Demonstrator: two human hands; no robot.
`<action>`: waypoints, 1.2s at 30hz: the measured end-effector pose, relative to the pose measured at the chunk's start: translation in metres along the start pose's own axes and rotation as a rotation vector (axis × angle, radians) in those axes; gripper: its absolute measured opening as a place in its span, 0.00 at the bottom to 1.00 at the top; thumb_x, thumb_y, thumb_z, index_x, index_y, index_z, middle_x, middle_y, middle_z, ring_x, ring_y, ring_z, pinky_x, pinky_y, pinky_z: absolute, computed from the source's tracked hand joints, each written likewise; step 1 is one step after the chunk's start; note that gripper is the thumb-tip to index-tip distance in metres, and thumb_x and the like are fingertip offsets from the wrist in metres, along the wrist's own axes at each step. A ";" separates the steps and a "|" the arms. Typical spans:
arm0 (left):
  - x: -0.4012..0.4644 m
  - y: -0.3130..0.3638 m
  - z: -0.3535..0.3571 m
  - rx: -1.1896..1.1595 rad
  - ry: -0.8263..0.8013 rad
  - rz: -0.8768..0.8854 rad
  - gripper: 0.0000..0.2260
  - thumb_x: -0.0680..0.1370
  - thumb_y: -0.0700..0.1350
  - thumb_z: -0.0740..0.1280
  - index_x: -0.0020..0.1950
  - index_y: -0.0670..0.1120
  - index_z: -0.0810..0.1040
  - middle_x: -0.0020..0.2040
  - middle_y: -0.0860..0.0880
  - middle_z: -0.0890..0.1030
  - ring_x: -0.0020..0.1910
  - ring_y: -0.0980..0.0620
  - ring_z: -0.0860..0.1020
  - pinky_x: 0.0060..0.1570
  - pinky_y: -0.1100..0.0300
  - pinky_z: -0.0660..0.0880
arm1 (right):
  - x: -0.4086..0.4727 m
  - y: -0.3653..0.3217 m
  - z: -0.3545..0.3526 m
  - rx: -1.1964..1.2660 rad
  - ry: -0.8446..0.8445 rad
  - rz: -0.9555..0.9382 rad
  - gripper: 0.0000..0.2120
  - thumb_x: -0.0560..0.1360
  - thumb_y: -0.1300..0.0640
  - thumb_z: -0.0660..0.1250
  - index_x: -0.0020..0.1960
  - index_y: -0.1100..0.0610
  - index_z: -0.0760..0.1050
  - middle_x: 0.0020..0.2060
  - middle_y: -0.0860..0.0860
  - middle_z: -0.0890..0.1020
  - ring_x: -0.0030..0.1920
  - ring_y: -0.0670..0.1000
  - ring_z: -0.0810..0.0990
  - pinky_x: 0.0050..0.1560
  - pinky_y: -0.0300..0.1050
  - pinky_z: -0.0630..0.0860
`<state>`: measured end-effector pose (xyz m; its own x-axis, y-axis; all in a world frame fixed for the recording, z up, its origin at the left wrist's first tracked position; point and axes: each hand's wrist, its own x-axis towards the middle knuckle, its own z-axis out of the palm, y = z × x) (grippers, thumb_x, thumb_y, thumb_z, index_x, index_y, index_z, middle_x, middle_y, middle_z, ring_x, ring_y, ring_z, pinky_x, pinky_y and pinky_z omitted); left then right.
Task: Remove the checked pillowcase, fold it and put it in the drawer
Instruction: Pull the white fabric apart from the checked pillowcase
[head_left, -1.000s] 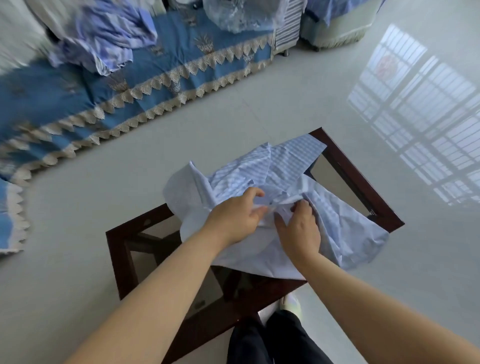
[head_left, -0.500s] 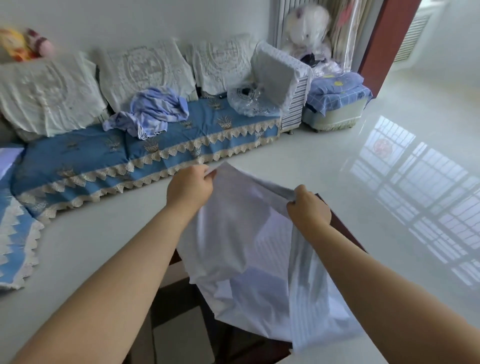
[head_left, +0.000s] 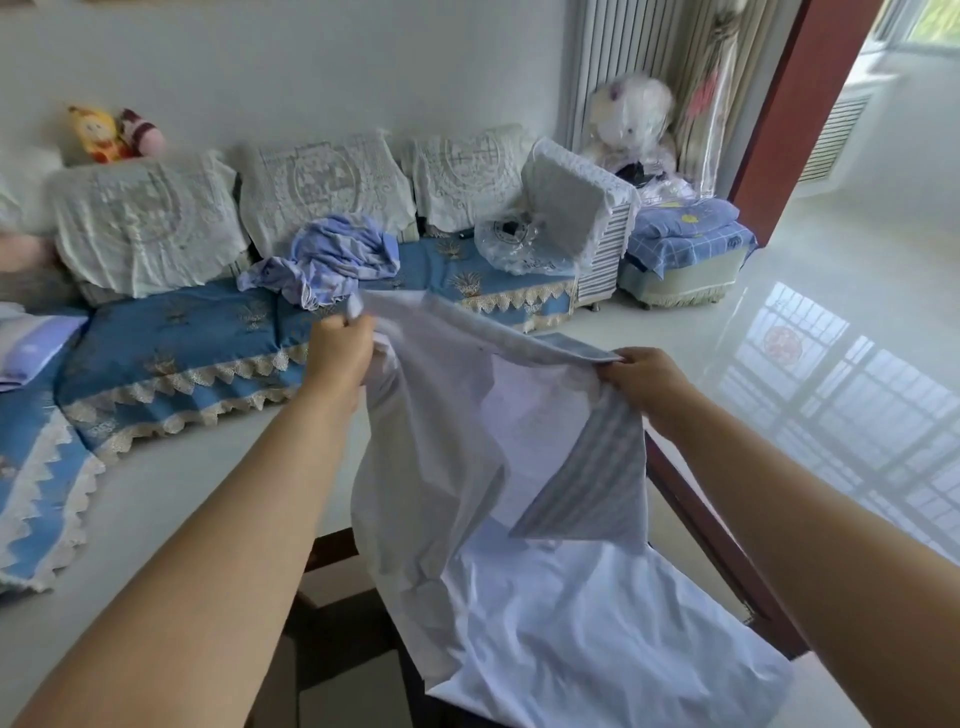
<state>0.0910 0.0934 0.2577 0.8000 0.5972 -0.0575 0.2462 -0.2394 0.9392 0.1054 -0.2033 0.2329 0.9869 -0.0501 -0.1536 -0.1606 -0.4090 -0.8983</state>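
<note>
The pillowcase, pale blue-white with a striped-checked face showing at a turned flap, hangs in the air in front of me. My left hand pinches its upper left edge. My right hand grips its upper right edge. The cloth's lower part droops onto the dark wooden glass-topped table below. No drawer is in view.
A blue sofa with lace-covered cushions stands beyond the table; a crumpled striped cloth lies on it. A covered fan, a footstool with folded bedding and a wrapped plush toy stand at the right. The glossy floor spreads to the right.
Both hands lifted the pillowcase from a bunched heap on the table into the air, then spread apart along its top edge. My view tilted up from the table to the sofa.
</note>
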 end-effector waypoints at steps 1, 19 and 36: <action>-0.006 -0.003 0.006 -0.008 -0.067 -0.008 0.07 0.73 0.47 0.64 0.37 0.47 0.76 0.39 0.45 0.79 0.42 0.43 0.79 0.43 0.51 0.74 | -0.003 -0.004 0.006 -0.050 -0.032 -0.041 0.05 0.75 0.62 0.65 0.43 0.60 0.79 0.33 0.54 0.77 0.38 0.51 0.74 0.35 0.42 0.69; -0.066 -0.044 0.064 0.738 -0.802 0.448 0.14 0.71 0.53 0.73 0.52 0.49 0.75 0.50 0.51 0.78 0.48 0.51 0.76 0.44 0.57 0.71 | -0.037 0.005 0.047 -0.500 -0.117 -0.457 0.10 0.73 0.50 0.60 0.36 0.54 0.71 0.32 0.53 0.75 0.37 0.56 0.77 0.38 0.46 0.71; -0.020 -0.049 0.038 0.748 -0.259 0.579 0.09 0.76 0.48 0.60 0.40 0.44 0.72 0.35 0.44 0.76 0.38 0.41 0.76 0.33 0.55 0.64 | 0.005 -0.002 -0.044 -0.642 0.289 -0.048 0.35 0.72 0.51 0.69 0.73 0.50 0.56 0.54 0.58 0.78 0.48 0.58 0.79 0.46 0.50 0.74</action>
<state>0.0842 0.0639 0.2002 0.9797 0.0689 0.1880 -0.0109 -0.9191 0.3939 0.1111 -0.2423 0.2522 0.9720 -0.2223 0.0757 -0.1624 -0.8693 -0.4668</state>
